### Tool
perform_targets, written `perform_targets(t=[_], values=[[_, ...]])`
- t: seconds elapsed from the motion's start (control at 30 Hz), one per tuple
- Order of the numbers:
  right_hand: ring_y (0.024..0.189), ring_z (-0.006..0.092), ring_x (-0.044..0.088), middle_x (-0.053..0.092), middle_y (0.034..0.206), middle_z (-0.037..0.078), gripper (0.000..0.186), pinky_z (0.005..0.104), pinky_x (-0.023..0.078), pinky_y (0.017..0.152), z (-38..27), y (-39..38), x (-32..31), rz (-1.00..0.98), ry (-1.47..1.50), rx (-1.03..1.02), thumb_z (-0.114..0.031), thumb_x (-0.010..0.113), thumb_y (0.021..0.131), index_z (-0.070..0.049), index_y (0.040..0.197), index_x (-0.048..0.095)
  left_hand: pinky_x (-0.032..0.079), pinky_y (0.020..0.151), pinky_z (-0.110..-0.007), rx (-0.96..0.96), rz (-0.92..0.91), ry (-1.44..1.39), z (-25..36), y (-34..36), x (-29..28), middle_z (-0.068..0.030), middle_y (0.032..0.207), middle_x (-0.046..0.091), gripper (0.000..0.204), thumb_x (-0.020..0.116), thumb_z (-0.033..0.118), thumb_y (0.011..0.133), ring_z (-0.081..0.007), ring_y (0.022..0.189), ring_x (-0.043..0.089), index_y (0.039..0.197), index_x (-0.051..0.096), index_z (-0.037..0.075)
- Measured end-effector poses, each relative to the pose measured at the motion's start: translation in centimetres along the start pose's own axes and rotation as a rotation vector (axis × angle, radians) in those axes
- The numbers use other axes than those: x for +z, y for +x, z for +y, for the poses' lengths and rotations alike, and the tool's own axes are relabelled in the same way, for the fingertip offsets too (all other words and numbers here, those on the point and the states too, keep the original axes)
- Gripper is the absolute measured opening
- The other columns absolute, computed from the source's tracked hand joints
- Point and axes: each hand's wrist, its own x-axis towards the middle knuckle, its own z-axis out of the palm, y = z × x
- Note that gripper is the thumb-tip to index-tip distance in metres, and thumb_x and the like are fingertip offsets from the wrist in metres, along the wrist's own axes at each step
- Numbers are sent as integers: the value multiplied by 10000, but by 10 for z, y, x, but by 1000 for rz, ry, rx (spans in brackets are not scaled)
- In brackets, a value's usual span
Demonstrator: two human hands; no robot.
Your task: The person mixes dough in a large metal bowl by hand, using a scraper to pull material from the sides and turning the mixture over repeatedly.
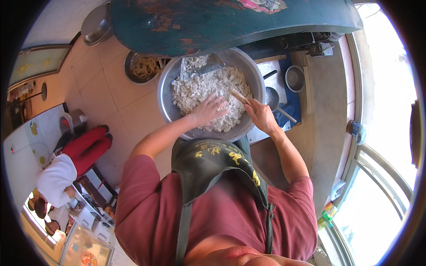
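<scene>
A large metal bowl (166, 88) holds crumbly white dough (195, 88). My left hand (208, 111) rests palm down on the dough near the bowl's front, fingers spread. My right hand (262, 116) grips a wooden stick (237, 95) whose far end pokes into the dough. A flat metal scraper (197, 68) leans in the dough at the bowl's far side.
A smaller bowl of noodles (144, 67) sits to the left behind the big bowl. A small metal cup (295, 78) and a ladle (273, 98) lie on the right. A dark green machine hood (222, 20) overhangs above. Another person in white and red (73, 162) stands at far left.
</scene>
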Motion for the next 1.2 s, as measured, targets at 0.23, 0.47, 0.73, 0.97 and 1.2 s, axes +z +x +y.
perform_targets(t=[0.23,0.47,0.73,0.97,1.2], values=[[831,425,643,635,856,240,259,416,502,711,-27,12,-4,-76,-19,10,-222,586,968,13,1078,604,262,1158,-490,-383,339,61,-56,27,23,-174,1479,342,907,830,190,714,-329,1405,320,1479,344,191],[736,436,634,646,764,236,216,475,503,648,-62,50,-3,62,-65,-207,-213,594,946,1,932,610,438,977,-517,-836,124,-568,-99,-4,11,-180,1169,625,998,841,475,681,-361,1089,606,1433,351,39],[743,427,673,692,799,232,337,499,544,678,-94,148,29,-2,-543,-84,-306,491,963,-26,886,662,401,1026,-515,-520,85,-389,-53,-33,15,-252,1311,446,1128,881,482,605,-430,1219,461,1462,292,44],[776,420,686,698,871,243,389,503,554,698,-120,145,43,19,-605,-189,-321,442,990,-23,943,688,525,790,-474,-667,236,-449,-31,-47,36,-179,1167,512,681,810,167,717,-377,1040,591,1322,496,154],[743,412,691,694,819,245,382,492,570,665,-108,192,72,-17,-698,-178,-303,449,983,-19,890,686,532,772,-453,-674,440,-595,-39,-22,-10,-111,1140,577,539,688,61,783,-320,993,628,1290,528,148]])
